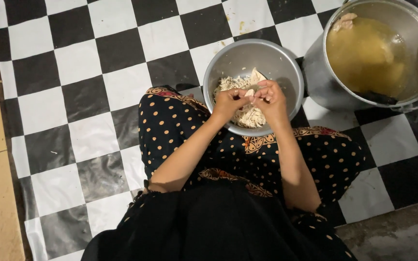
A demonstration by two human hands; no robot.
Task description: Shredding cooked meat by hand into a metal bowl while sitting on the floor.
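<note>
Chicken piece (256,77) is pinched between your left hand (229,102) and right hand (270,99), over the shredded meat (247,116) in the metal bowl (233,60).

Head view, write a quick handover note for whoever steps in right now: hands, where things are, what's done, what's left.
Left hand and right hand: together over the metal bowl, pinching one pale piece of cooked meat between the fingertips.
Bowl: on the checkered mat by the knees, holding a heap of shredded meat.
Big pot: to the right of the bowl, holding yellow broth and at least one more pale piece.
Done: the shredded heap. Left: the held piece and what sits in the pot.
</note>
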